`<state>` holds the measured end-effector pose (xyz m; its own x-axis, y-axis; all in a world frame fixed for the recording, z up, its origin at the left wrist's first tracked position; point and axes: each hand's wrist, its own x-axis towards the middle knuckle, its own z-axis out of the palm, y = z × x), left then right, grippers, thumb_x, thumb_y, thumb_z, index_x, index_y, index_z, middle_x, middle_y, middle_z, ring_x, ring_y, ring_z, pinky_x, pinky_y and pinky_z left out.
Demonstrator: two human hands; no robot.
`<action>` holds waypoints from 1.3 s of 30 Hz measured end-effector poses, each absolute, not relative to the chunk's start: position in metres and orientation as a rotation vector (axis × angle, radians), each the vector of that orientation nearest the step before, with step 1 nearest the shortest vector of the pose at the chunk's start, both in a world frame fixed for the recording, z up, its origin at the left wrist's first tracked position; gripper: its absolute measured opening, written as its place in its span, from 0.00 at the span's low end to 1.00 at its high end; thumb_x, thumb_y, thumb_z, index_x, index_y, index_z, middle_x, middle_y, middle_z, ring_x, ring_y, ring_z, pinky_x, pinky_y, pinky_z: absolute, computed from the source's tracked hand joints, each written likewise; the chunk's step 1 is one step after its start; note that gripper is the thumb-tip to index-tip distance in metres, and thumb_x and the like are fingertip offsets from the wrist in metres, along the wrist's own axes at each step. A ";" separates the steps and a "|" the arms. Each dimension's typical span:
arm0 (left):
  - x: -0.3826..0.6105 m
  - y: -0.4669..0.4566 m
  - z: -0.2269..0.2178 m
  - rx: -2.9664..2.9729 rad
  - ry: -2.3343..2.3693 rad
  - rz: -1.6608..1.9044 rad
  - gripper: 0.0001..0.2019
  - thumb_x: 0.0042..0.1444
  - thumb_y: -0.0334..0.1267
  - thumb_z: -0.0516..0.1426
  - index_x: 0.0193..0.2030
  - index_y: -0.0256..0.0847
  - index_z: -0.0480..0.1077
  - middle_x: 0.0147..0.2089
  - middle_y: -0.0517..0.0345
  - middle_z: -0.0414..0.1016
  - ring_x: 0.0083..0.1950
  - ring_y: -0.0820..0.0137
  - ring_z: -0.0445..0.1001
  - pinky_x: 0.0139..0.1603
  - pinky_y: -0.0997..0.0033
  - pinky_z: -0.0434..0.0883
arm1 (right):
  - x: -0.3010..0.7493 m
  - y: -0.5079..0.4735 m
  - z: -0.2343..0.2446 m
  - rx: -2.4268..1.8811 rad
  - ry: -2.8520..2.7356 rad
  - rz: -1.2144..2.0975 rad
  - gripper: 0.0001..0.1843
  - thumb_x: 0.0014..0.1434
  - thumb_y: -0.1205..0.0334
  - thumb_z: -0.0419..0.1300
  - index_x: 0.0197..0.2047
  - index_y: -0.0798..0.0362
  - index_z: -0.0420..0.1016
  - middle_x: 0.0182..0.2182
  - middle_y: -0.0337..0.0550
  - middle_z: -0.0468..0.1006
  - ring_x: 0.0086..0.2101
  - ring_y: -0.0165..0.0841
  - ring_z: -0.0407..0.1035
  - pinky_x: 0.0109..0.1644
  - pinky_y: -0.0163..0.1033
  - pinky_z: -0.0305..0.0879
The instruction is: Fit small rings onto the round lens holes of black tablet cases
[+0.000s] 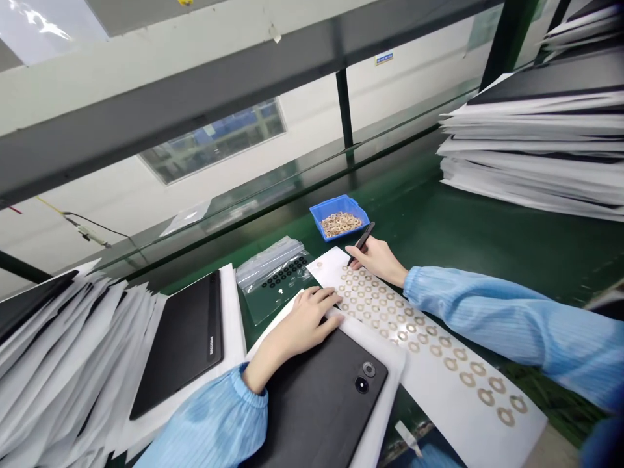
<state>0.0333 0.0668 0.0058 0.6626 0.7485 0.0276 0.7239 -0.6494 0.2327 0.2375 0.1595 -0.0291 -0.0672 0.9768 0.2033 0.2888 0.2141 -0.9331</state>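
My right hand (pixel 377 259) is closed round black tweezers (pixel 361 242), whose tip points down at the upper end of a white sheet (pixel 439 396). Rows of small tan rings (pixel 402 335) lie on that sheet. My left hand (pixel 307 322) rests with fingers spread over the top end of a black tablet back panel (pixel 312 403) and the near edge of the ring sheet. Two round camera openings show at the panel's right corner. White paper lies beneath the panel.
A blue bin (pixel 341 218) of loose rings stands behind the sheet. Beside it lies a clear bag (pixel 275 266) with black rings. Another black panel (pixel 182 338) and a paper-interleaved stack (pixel 63 370) are at left. A tall stack (pixel 536 149) rises at right, and a shelf beam (pixel 219 84) crosses above.
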 end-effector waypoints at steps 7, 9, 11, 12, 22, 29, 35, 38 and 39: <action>0.032 0.069 0.005 2.710 1.184 0.175 0.18 0.64 0.44 0.47 0.57 0.43 0.64 0.60 0.51 0.63 0.60 0.61 0.59 0.60 0.57 0.56 | 0.235 0.154 -0.021 -1.212 -1.498 0.985 0.13 0.56 0.56 0.59 0.28 0.55 0.62 0.22 0.46 0.76 0.22 0.33 0.73 0.27 0.36 0.71; 0.032 0.070 0.003 2.709 1.173 0.181 0.18 0.64 0.44 0.47 0.57 0.43 0.64 0.60 0.51 0.63 0.60 0.61 0.59 0.60 0.56 0.56 | 0.234 0.138 -0.012 -1.187 -1.484 1.035 0.15 0.56 0.54 0.59 0.28 0.56 0.63 0.22 0.45 0.75 0.22 0.32 0.72 0.27 0.35 0.71; 0.032 0.071 0.001 2.702 1.156 0.198 0.18 0.64 0.43 0.47 0.57 0.41 0.64 0.60 0.50 0.63 0.59 0.60 0.59 0.60 0.56 0.55 | 0.235 0.114 -0.004 -1.136 -1.500 1.139 0.18 0.54 0.49 0.60 0.28 0.56 0.63 0.21 0.43 0.74 0.22 0.31 0.72 0.27 0.35 0.72; 0.032 0.071 0.000 2.697 1.146 0.210 0.18 0.64 0.43 0.47 0.57 0.41 0.64 0.60 0.50 0.63 0.59 0.60 0.60 0.60 0.55 0.55 | 0.236 0.099 0.000 -1.100 -1.520 1.226 0.20 0.52 0.47 0.61 0.29 0.56 0.63 0.20 0.41 0.73 0.21 0.31 0.71 0.26 0.35 0.72; 0.030 0.017 0.004 2.648 1.088 0.469 0.14 0.64 0.33 0.44 0.55 0.35 0.61 0.59 0.45 0.60 0.63 0.62 0.54 0.62 0.55 0.56 | 0.234 0.028 -0.022 -0.974 -1.406 1.711 0.20 0.54 0.46 0.57 0.32 0.53 0.56 0.16 0.32 0.69 0.14 0.26 0.66 0.14 0.30 0.64; 0.024 -0.028 0.002 2.720 0.857 0.204 0.21 0.56 0.23 0.47 0.57 0.39 0.58 0.60 0.45 0.54 0.66 0.54 0.42 0.62 0.42 0.53 | 0.233 0.026 -0.025 -0.976 -1.421 1.664 0.17 0.57 0.47 0.55 0.32 0.52 0.55 0.12 0.29 0.66 0.11 0.25 0.62 0.11 0.28 0.60; 0.025 -0.022 0.004 2.753 0.844 0.167 0.23 0.55 0.23 0.47 0.58 0.41 0.58 0.59 0.44 0.52 0.66 0.53 0.42 0.61 0.38 0.52 | 0.233 0.024 -0.025 -1.000 -1.435 1.633 0.15 0.59 0.49 0.53 0.33 0.51 0.54 0.13 0.28 0.65 0.11 0.24 0.61 0.10 0.27 0.57; 0.026 -0.023 0.005 2.751 0.849 0.157 0.22 0.56 0.23 0.47 0.58 0.40 0.59 0.59 0.44 0.52 0.66 0.53 0.42 0.60 0.38 0.52 | 0.233 0.024 -0.024 -1.014 -1.438 1.641 0.15 0.59 0.50 0.53 0.34 0.52 0.54 0.13 0.29 0.65 0.11 0.24 0.61 0.10 0.27 0.57; 0.026 -0.023 0.005 2.751 0.850 0.155 0.22 0.56 0.24 0.46 0.57 0.40 0.59 0.59 0.44 0.53 0.66 0.53 0.43 0.60 0.37 0.52 | 0.233 0.024 -0.024 -1.018 -1.439 1.645 0.15 0.59 0.50 0.52 0.34 0.52 0.54 0.13 0.29 0.65 0.10 0.24 0.60 0.10 0.27 0.57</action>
<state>0.0263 -0.0228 0.0048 0.8233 0.5670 0.0257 0.5396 -0.7960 0.2743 0.2332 0.0238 -0.0238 -0.4336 0.8950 -0.1045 -0.0154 -0.1232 -0.9923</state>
